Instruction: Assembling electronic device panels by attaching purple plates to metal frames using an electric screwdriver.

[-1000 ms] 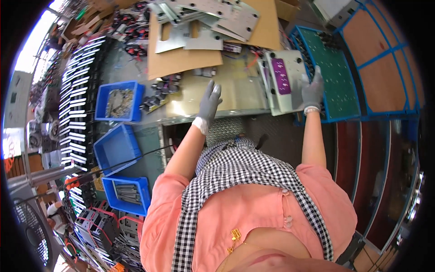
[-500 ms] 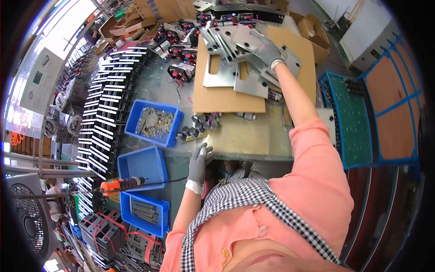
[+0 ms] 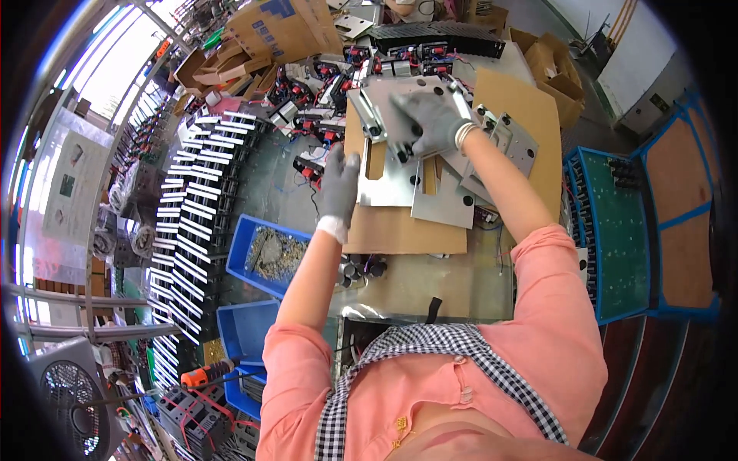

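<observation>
Two gloved hands are on the metal plates at the far side of the counter (image 3: pixel 430 284). Your right hand (image 3: pixel 430 123) lies spread, palm down, on the top plate (image 3: pixel 388 100), a grey sheet with holes and a raised rail along its left edge; the fingers are wide and press flat on it, and you cannot tell whether they curl round an edge. That plate sits on a loose stack of plates (image 3: pixel 430 184) that fans out toward the near right. Your left hand (image 3: pixel 340 184) rests at the left edge of the stack, fingers pointing far and a little apart, touching the cardboard sheet (image 3: pixel 400 230) under the plates; it holds nothing that can be seen.

The cardboard runs from near the middle of the counter out to the far right. Just near of it lie a few small dark parts (image 3: pixel 361 269). To the left stands a blue bin (image 3: pixel 246 253) with small metal pieces in it, and another blue bin (image 3: pixel 238 330) nearer you. Farther left, rows of pale metal strips (image 3: pixel 188 207) lie side by side. Beyond the plates sit black units with red parts (image 3: pixel 323 88). On the right is a green tray (image 3: pixel 607 223) in a blue frame.
</observation>
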